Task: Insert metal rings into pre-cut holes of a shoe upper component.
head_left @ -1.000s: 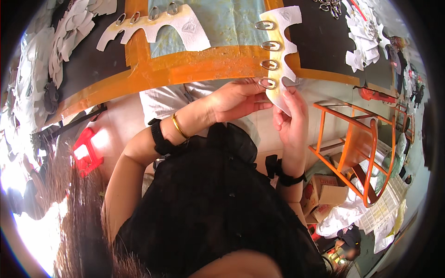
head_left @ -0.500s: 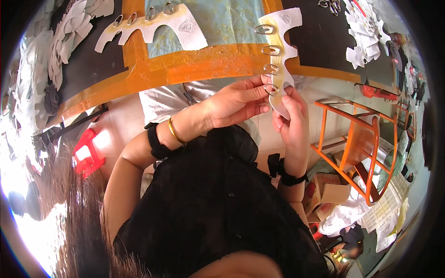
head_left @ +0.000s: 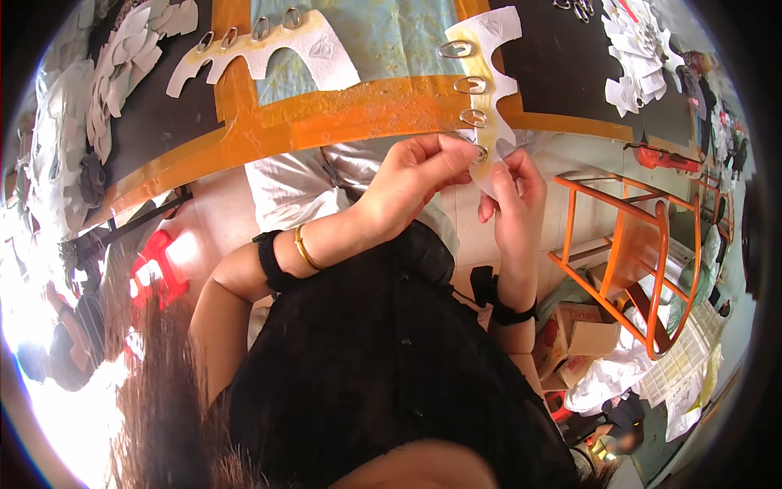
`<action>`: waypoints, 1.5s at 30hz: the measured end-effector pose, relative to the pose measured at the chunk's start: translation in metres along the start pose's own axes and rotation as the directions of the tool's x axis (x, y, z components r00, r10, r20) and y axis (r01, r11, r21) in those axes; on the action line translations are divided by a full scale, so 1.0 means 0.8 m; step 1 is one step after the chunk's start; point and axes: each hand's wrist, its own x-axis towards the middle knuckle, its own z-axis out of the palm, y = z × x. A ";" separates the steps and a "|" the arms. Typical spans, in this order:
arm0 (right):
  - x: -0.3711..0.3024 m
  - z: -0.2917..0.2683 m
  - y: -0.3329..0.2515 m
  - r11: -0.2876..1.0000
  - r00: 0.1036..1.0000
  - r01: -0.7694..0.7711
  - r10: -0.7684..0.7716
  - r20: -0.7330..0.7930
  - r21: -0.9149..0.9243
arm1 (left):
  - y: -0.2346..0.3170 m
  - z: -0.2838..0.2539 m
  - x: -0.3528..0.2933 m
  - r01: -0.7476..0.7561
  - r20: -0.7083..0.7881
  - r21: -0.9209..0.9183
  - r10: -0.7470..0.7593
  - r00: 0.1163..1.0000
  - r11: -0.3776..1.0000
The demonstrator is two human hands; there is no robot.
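My left hand (head_left: pixel 415 175) pinches an oval metal ring (head_left: pixel 481 154) between thumb and forefinger, at the edge of a white scalloped fabric-like piece (head_left: pixel 494 85). Yellowish stain runs along that edge, where several more such rings sit in a row. With thumb and fingers closed, my right hand (head_left: pixel 519 187) grips the near end of the same piece. Its far end lies over the table's edge. A similar white piece (head_left: pixel 330 61) with several rings along its far edge lies on the table to the left.
The dark table (head_left: pixel 562 90) has orange-brown tape along its edge and a bluish sheet (head_left: pixel 375 49) in the middle. Piles of white cut pieces (head_left: pixel 122 61) lie left and right (head_left: pixel 639 61). Loose rings (head_left: pixel 580 8) sit far right. An orange-framed chair (head_left: pixel 631 244) and cardboard box (head_left: pixel 574 334) stand at right.
My left thumb and forefinger have closed over the nearest ring, which showed more fully before. The scalloped piece and my right hand have shifted slightly.
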 end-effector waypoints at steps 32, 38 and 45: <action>0.013 0.013 -0.029 0.883 0.976 0.216 -0.207 0.067 -0.417 | -0.004 -0.008 -0.006 -0.082 -0.058 0.217 0.097 0.994 0.973; 0.012 0.015 -0.024 0.901 0.978 0.205 -0.172 0.121 -0.381 | 0.004 -0.014 -0.009 0.004 -0.043 0.172 0.004 0.999 0.985; 0.007 0.020 -0.025 0.678 0.884 0.458 -0.414 0.218 -0.575 | 0.004 -0.014 -0.008 0.006 -0.027 0.365 0.004 1.000 0.931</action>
